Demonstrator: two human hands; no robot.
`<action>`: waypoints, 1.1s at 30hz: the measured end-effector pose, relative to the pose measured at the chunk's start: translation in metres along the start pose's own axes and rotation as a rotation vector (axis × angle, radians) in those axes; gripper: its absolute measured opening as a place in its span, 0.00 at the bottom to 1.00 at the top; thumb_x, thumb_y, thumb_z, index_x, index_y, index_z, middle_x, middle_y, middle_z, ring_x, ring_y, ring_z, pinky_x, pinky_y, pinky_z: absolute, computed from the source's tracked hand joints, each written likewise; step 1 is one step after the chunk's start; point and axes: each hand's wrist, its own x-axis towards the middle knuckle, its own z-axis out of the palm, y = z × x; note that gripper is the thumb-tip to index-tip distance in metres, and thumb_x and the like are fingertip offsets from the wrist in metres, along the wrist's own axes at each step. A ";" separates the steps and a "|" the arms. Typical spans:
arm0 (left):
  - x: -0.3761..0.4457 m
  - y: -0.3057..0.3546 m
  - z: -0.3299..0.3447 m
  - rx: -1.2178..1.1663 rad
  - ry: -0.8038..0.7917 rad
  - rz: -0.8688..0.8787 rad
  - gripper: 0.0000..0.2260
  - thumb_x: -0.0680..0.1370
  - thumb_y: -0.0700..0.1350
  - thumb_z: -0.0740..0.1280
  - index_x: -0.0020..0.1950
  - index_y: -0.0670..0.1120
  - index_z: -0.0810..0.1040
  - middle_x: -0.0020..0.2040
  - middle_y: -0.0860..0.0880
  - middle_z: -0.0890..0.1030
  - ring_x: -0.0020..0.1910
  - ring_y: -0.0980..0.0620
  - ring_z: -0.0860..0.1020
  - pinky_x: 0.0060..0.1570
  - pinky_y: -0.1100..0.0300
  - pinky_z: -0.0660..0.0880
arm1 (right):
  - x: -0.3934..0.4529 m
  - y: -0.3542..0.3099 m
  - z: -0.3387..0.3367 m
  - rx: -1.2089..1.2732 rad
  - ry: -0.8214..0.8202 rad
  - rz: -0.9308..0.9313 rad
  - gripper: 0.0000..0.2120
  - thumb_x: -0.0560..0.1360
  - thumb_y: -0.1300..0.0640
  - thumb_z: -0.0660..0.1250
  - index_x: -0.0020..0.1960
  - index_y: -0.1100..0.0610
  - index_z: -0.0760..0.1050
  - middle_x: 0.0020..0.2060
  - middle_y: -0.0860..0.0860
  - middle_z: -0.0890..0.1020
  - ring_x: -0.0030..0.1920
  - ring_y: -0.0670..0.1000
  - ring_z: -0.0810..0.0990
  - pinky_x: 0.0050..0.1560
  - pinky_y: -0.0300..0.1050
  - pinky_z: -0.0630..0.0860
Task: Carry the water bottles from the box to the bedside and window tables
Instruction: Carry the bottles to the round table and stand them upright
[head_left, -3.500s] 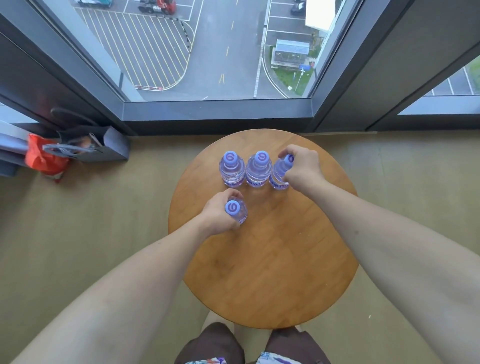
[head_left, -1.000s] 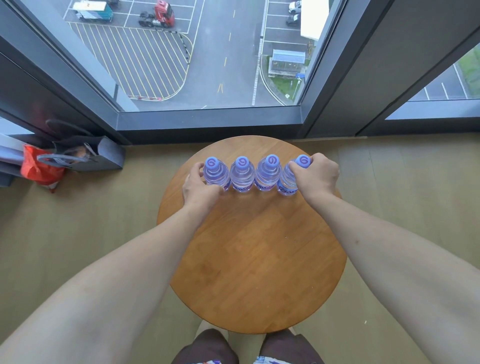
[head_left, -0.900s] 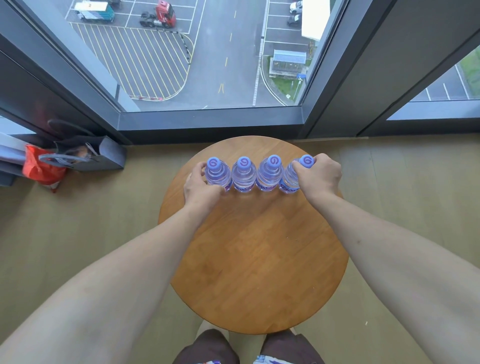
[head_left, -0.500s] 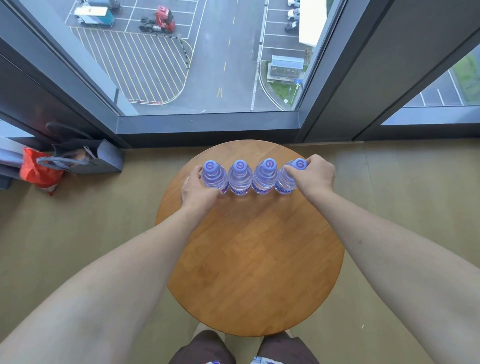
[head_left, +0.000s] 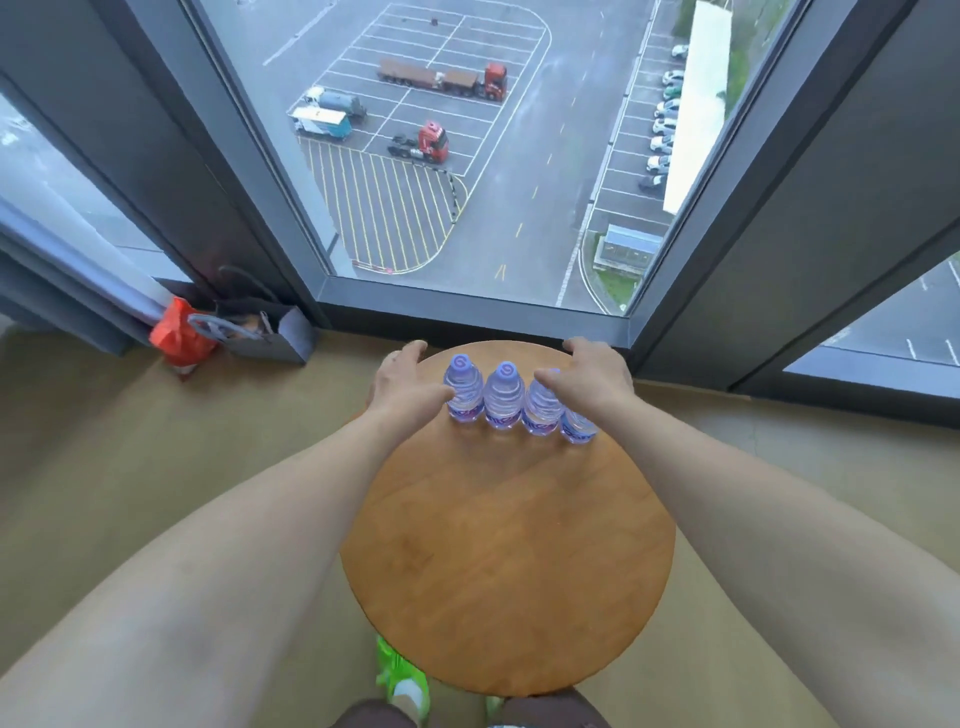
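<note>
A round wooden side table (head_left: 506, 571) fills the lower centre of the frame; four clear plastic water bottles (head_left: 503, 400) with purple caps stand in a touching row near its upper edge.

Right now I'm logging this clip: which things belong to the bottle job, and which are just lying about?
Job: four bottles in a row; round table; left hand and right hand, open beside the row.

Lying about: red bag; grey bag on the floor by the window.
</note>
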 end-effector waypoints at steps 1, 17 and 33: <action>-0.009 0.000 -0.010 0.014 0.010 0.014 0.35 0.73 0.46 0.75 0.79 0.52 0.67 0.77 0.48 0.69 0.75 0.46 0.68 0.71 0.54 0.66 | -0.009 -0.013 0.000 -0.029 -0.015 -0.046 0.29 0.73 0.40 0.68 0.70 0.53 0.73 0.65 0.56 0.78 0.67 0.61 0.74 0.62 0.52 0.74; -0.198 -0.203 -0.256 0.113 0.469 -0.004 0.29 0.73 0.55 0.73 0.73 0.51 0.73 0.69 0.45 0.76 0.68 0.41 0.74 0.65 0.49 0.74 | -0.257 -0.295 0.111 -0.297 -0.056 -0.736 0.25 0.74 0.38 0.69 0.66 0.47 0.73 0.62 0.53 0.77 0.65 0.60 0.72 0.61 0.54 0.72; -0.563 -0.599 -0.426 -0.028 0.832 -0.725 0.31 0.75 0.54 0.71 0.77 0.53 0.68 0.77 0.48 0.66 0.76 0.43 0.62 0.72 0.47 0.66 | -0.686 -0.526 0.415 -0.593 -0.383 -1.564 0.36 0.74 0.36 0.68 0.76 0.47 0.62 0.69 0.55 0.72 0.70 0.61 0.68 0.64 0.59 0.69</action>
